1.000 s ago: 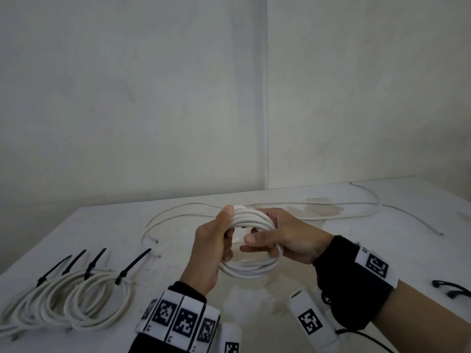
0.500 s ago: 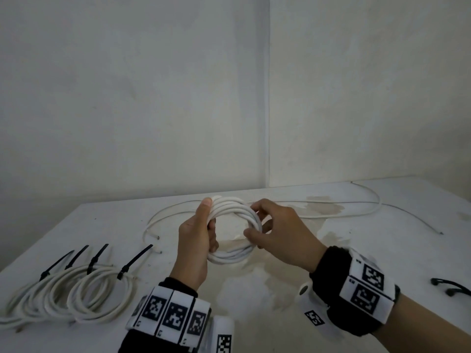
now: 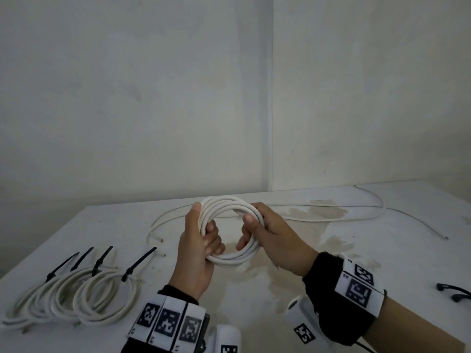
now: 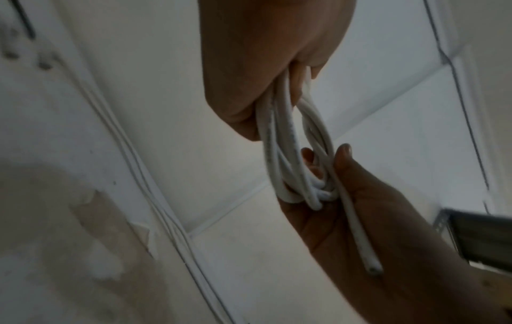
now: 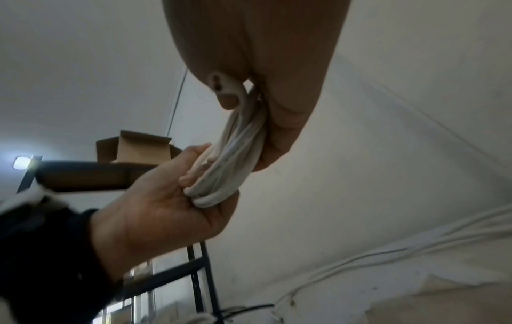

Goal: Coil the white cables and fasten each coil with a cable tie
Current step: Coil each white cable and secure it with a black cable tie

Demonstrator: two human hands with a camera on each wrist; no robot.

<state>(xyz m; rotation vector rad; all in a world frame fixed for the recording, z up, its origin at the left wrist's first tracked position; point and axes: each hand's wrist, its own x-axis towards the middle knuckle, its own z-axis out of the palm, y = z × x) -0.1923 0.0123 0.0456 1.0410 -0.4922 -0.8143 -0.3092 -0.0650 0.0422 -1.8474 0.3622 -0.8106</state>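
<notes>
Left hand [image 3: 197, 247] and right hand [image 3: 270, 235] both grip the round coil of white cable [image 3: 230, 230], held above the white tabletop [image 3: 331, 250]. Untied yet. Risk: free cut end [image 4: 372, 268] springs out; loops unwind if either grip loosens.

White counter [image 3: 331, 263] with a tan stain; grey walls [image 3: 127, 98] meet behind. Dark shelf frame [image 5: 199, 276] carries an open cardboard box [image 5: 138, 149].
</notes>
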